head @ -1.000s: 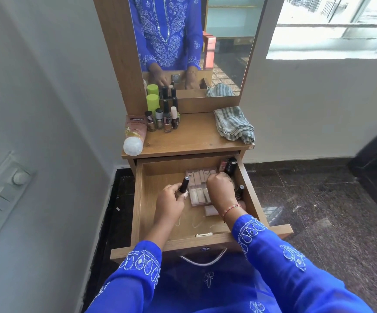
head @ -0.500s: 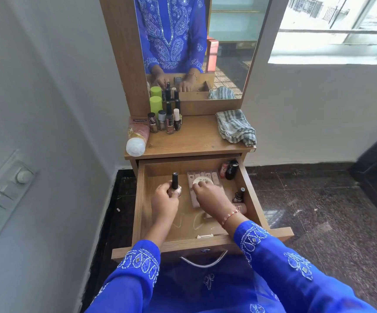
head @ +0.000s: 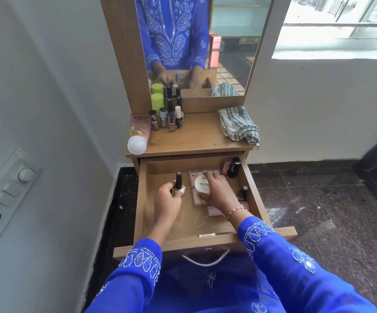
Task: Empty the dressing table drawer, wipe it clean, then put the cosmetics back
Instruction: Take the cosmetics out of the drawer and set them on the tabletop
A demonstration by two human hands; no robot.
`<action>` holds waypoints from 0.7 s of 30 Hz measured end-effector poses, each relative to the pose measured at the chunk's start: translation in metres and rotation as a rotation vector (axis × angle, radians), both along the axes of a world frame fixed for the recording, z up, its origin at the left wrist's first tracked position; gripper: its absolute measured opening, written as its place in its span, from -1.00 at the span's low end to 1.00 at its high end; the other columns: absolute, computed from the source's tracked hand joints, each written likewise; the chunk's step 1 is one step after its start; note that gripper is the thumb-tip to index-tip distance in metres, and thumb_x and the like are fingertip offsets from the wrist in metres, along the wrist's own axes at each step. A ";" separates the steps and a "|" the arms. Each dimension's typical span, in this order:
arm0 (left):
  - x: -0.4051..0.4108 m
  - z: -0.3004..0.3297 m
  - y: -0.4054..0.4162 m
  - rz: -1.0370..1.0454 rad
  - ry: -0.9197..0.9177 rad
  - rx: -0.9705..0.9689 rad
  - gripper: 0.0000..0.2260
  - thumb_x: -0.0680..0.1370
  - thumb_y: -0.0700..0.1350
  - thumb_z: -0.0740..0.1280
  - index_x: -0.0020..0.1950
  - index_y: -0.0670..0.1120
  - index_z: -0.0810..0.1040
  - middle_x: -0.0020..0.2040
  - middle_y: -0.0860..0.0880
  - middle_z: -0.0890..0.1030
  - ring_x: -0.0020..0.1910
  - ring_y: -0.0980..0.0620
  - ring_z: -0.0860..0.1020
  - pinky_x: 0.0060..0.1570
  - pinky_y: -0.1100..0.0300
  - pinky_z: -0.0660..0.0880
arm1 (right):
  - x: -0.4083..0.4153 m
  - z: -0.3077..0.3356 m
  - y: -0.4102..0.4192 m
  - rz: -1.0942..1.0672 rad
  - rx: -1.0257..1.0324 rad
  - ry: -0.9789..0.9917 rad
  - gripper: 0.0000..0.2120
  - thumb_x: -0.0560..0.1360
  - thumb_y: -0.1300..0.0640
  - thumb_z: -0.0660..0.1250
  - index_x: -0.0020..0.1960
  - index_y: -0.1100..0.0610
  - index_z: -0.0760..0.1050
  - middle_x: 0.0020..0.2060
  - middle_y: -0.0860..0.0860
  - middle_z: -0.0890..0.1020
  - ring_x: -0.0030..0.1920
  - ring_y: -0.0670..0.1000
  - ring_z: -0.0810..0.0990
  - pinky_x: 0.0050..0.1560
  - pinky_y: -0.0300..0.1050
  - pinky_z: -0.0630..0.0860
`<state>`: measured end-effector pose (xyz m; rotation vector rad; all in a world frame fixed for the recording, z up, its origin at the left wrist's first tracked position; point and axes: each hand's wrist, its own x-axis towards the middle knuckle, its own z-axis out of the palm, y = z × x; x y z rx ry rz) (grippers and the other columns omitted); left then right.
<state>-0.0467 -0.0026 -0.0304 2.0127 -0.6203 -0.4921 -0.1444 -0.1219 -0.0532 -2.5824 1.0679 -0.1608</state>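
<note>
Open wooden drawer [head: 142, 199] at frame centre, still part full. Left hand [head: 168, 199] gripping a black-capped beige nail polish bottle [head: 179, 187]; right hand [head: 216, 190] clasping a round white nail-polish-remover tub [head: 202, 184] atop a pink palette [head: 196, 197]. Best lifted straight up, clear of the small bottles [head: 241, 193] at right, then set on the wooden counter [head: 196, 138] above, beside the upright bottles [head: 167, 118], away from the striped cloth [head: 237, 124].

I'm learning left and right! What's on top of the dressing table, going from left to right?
Pink tube lying down → green-capped bottle → little nail polish bottles standing in a bunch → bare wooden tabletop → striped cloth.
</note>
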 end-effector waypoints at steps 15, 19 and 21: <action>0.017 0.071 -0.042 -0.014 -0.091 -0.257 -0.85 0.49 -0.12 0.37 0.01 -0.14 0.61 -0.15 0.03 0.58 -0.17 0.12 0.50 -0.26 0.31 0.39 | 0.022 0.099 -0.025 -0.121 0.163 -0.466 -0.42 0.35 0.00 0.48 0.29 0.14 0.39 0.15 0.07 0.50 0.15 0.05 0.45 0.08 -0.18 0.40; 0.033 0.089 -0.079 -0.020 -0.039 -0.229 -0.81 0.48 -0.11 0.38 0.05 -0.15 0.60 -0.09 0.00 0.60 -0.11 0.10 0.51 -0.17 0.28 0.36 | 0.044 0.124 -0.060 -0.178 0.206 -0.348 -0.41 0.37 -0.01 0.46 0.29 0.20 0.37 0.19 0.09 0.53 0.17 0.08 0.49 0.08 -0.12 0.42; 0.039 0.089 -0.092 -0.002 -0.026 -0.212 -0.80 0.48 -0.13 0.38 0.07 -0.15 0.60 -0.03 -0.04 0.63 -0.10 0.10 0.52 -0.16 0.33 0.35 | 0.053 0.126 -0.075 -0.182 0.167 -0.287 -0.42 0.36 -0.01 0.46 0.26 0.21 0.37 0.18 0.11 0.53 0.15 0.09 0.49 0.04 -0.12 0.40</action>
